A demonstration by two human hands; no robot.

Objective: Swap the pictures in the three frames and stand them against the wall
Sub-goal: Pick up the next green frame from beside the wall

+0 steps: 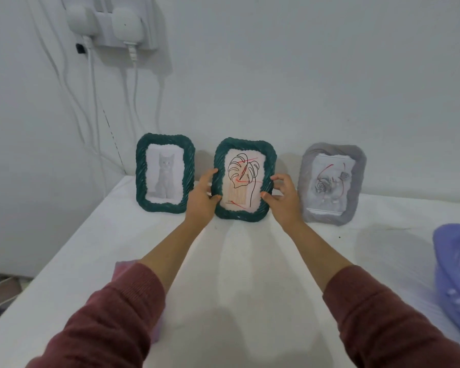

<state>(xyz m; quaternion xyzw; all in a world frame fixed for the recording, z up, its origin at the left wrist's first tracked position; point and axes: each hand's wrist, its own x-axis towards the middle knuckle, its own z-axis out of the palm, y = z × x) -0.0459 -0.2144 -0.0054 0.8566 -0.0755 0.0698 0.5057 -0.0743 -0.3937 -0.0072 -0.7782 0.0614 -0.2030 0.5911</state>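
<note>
Both arms reach straight ahead of us, dark red sleeves (112, 314) ending partway up the forearms. They converge on the middle frame (243, 179) at picture centre.

Left hand (201, 199): on the frame's left edge, palm turned inward, fingers (212, 173) curled onto the green rim. We read that as a grip.

Right hand (286, 197): mirrors it on the right edge. The thumb tip sits on the lower right rim, and the other fingers (278, 178) are loosely bent, touching the rim higher up. It's a light pinch, not a full wrap.

Middle frame: green twisted-rope rim, roughly upright, holding a black line drawing of a leaf with red strokes. Its bottom edge is down at the white bench (237, 274). We can't tell whether its back touches the wall (303, 75).

Neighbours:
- Cat frame (165, 173), also green, stands left of centre at the wall, just beside the left hand.
- Grey frame (332, 184), with a rose drawing and red strokes, stands right of centre, near the right hand.

At the right edge of the picture a purple basket (457, 274) sits on the bench. At upper left, white chargers (104, 22) are plugged in on the wall, with cables (92, 88) hanging down.
</note>
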